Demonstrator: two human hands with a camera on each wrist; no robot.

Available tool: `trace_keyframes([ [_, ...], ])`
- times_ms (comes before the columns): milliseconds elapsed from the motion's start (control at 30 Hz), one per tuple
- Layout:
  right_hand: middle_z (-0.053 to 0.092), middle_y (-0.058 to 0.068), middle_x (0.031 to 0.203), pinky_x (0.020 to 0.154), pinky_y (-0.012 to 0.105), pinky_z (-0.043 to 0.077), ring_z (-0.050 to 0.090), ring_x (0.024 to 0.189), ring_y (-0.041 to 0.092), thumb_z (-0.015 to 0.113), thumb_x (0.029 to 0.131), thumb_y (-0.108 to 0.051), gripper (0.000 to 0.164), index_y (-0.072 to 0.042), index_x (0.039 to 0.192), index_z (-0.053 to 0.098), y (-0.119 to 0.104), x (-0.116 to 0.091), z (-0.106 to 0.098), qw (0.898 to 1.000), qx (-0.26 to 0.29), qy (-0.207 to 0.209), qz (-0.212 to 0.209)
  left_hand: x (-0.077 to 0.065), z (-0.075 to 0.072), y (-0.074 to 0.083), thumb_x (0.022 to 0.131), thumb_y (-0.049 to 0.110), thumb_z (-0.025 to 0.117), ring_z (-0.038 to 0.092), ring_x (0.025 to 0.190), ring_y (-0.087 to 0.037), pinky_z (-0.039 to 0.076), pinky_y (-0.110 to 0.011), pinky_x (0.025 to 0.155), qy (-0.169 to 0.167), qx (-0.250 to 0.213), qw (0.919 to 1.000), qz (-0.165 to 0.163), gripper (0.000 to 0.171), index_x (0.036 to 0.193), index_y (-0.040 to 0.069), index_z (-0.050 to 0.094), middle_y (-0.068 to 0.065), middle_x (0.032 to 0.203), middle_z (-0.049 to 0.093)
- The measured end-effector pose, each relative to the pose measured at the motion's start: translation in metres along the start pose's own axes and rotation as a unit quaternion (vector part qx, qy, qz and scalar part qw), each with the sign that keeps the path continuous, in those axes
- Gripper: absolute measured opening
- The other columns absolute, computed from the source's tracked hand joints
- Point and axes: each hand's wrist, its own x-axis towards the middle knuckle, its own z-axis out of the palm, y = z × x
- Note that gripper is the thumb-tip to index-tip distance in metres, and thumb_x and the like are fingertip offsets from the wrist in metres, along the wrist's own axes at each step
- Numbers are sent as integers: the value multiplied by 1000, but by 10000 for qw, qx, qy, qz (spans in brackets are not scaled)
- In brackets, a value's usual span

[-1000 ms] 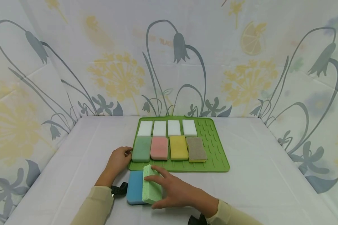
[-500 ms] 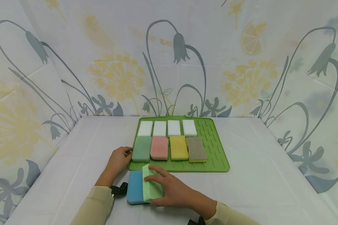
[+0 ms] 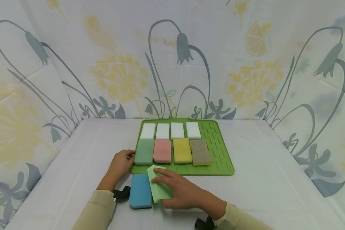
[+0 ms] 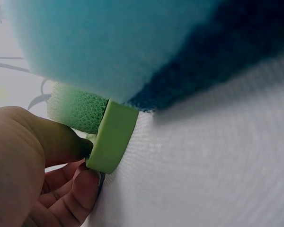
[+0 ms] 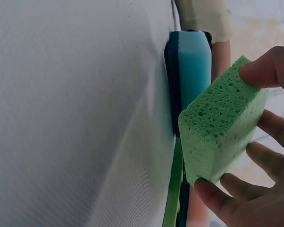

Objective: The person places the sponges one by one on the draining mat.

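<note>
My right hand [image 3: 184,193] grips a pale green porous sponge [image 3: 160,187] by its ends, thumb at one end and fingertips at the other. The right wrist view shows the sponge [image 5: 222,120] tilted and raised off the cloth. Just left of it lies a blue sponge [image 3: 140,191] with a dark underside. My left hand [image 3: 121,163] pinches the left edge of a green ridged mat [image 3: 221,159], thumb above and fingers below in the left wrist view. Beside that thumb sits a grey-green sponge [image 3: 144,152] on the mat.
Along the mat's middle lie a pink sponge [image 3: 162,151], a yellow sponge [image 3: 182,151] and a grey-topped sponge [image 3: 200,152]. Behind them is a row of several white sponges [image 3: 177,131]. A white cloth [image 3: 270,179] covers the table, and a flowered curtain [image 3: 172,80] stands behind.
The pale green sponge has shifted right and slightly away with my right hand, turning a little, and uncovers more of the blue sponge. My left hand stays on the mat's edge.
</note>
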Motion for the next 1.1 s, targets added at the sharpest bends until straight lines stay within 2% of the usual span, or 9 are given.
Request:
trace_keyframes([
  [233, 21, -11, 160, 107, 46, 42, 31, 145, 18, 67, 84, -30, 59, -33, 139, 47, 2, -3, -12, 9996, -259, 58, 137, 1, 0, -2, 94, 14, 55, 65, 97, -31, 53, -46, 80, -9, -21, 10000, -59, 36, 124, -3, 63, -17, 106, 68],
  [500, 23, -10, 160, 103, 47, 44, 27, 146, 19, 69, 82, -24, 58, -29, 137, 50, 10, -11, -37, 9979, -358, 397, 366, 1, -1, 0, 94, 14, 54, 65, 99, -32, 53, -46, 81, -52, -6, 10000, -66, 36, 124, -3, 63, -18, 107, 67],
  [633, 26, -9, 159, 103, 47, 45, 30, 145, 21, 70, 79, -22, 58, -28, 135, 53, 17, -12, -49, 9961, -474, 631, 398, 1, -2, 1, 95, 15, 54, 64, 99, -32, 53, -46, 81, -81, -1, 9999, -122, 36, 125, -3, 62, -18, 108, 67],
  [867, 30, -4, 158, 90, 40, 49, 36, 142, 25, 68, 77, -20, 57, -25, 132, 55, 29, -12, -64, 9942, -505, 803, 502, 1, -2, 1, 95, 15, 55, 65, 99, -32, 53, -45, 80, -108, -23, 9998, -182, 36, 125, -3, 62, -17, 108, 67],
  [1100, 33, 0, 157, 95, 46, 47, 38, 140, 28, 67, 76, -20, 58, -23, 133, 55, 43, -11, -75, 9893, -950, 950, 569, 0, -1, 0, 94, 14, 55, 65, 99, -32, 53, -45, 80, -106, 2, 9998, -169, 35, 124, -3, 63, -17, 107, 67],
])
